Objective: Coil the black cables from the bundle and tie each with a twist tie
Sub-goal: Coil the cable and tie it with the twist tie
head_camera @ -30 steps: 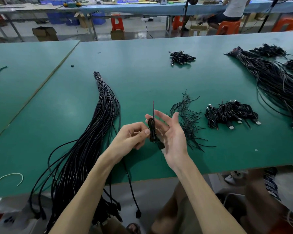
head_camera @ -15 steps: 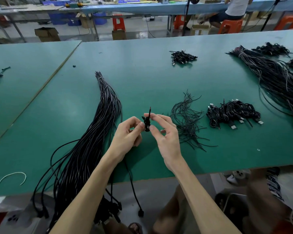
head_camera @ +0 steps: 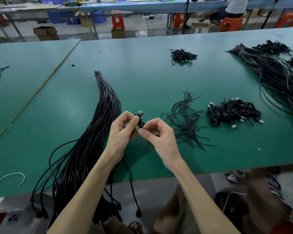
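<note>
Closer together now than a moment ago, our left hand (head_camera: 123, 132) and right hand (head_camera: 161, 138) both pinch the small coiled cable (head_camera: 140, 121) — held just right of the bundle (head_camera: 95, 141), twist tie (head_camera: 149, 145) hanging below.

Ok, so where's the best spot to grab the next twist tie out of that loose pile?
Pinch a stray end at the near edge of the twist tie pile, coming from your side with the right hand, which is closest. Those ends fan out clear of the tangle, so one should probably pull free alone.
</note>
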